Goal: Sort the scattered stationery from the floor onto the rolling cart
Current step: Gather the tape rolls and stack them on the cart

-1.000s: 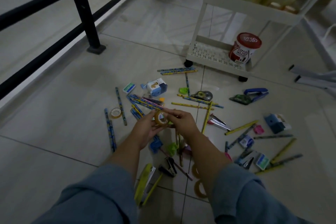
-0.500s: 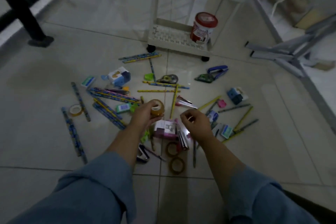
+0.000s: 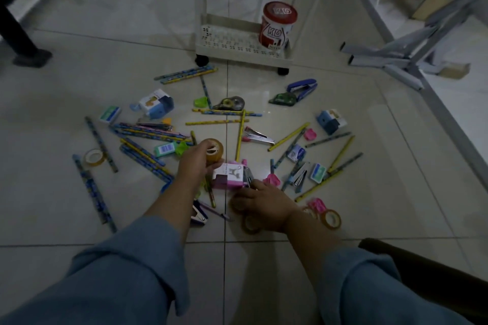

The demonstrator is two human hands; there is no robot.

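Observation:
Pencils, erasers, sharpeners, staplers and tape rolls lie scattered on the tiled floor in front of the white rolling cart (image 3: 237, 53). My left hand (image 3: 194, 163) grips a brown tape roll (image 3: 215, 152) just above the pile. My right hand (image 3: 260, 202) is down on the floor beside a pink box (image 3: 229, 175), its fingers curled over a tape roll that it mostly hides. A second roll (image 3: 250, 225) lies under its wrist. Two more rolls lie on the floor, one at the left (image 3: 93, 158) and one at the right (image 3: 331, 218).
A red and white tub (image 3: 277, 26) stands on the cart's bottom shelf. A blue stapler (image 3: 302, 87) lies near the cart's wheel. A black railing post (image 3: 15, 34) stands at the left, white metal frame legs (image 3: 390, 60) at the right, and a dark object (image 3: 422, 266) at the lower right.
My right hand let go of the brown roll and dropped to the floor onto another tape roll. My left hand kept the brown roll. The view swung right, towards the cart.

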